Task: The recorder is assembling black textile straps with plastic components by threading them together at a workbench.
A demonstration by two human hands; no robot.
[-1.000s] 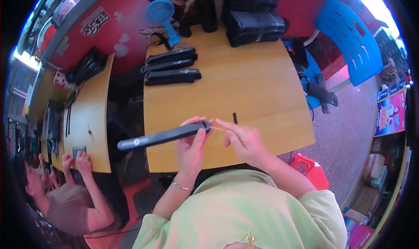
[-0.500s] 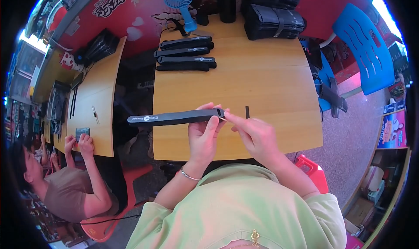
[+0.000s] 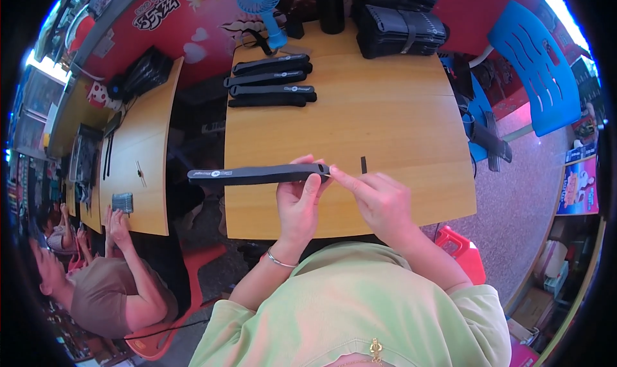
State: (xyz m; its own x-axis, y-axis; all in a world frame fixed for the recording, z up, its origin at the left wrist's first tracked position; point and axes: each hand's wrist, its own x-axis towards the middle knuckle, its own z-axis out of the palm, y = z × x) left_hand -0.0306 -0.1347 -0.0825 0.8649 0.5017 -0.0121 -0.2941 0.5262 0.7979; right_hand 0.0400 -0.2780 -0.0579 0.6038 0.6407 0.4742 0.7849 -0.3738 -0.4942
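My left hand is closed around the slotted end of a long black strap with a grey printed face. The strap stretches left over the table, its rounded far end free. At the slotted end, the index fingertip of my right hand touches or nearly touches the strap edge by my left thumb. The other right fingers are curled in; a tiny pale thing shows at that fingertip, too small to name. Just beyond my right hand, a short dark strip lies on the wooden table.
Several similar straps lie at the table's far left, near a blue fan. Bundled black straps stand at the back. A blue chair is right, a red stool nearby. A co-worker sits at another table, left.
My hands and the strap have hardly moved; the right hand shifts slightly. The co-worker's hands have come down from a grey-green flat item, which now lies on their table.
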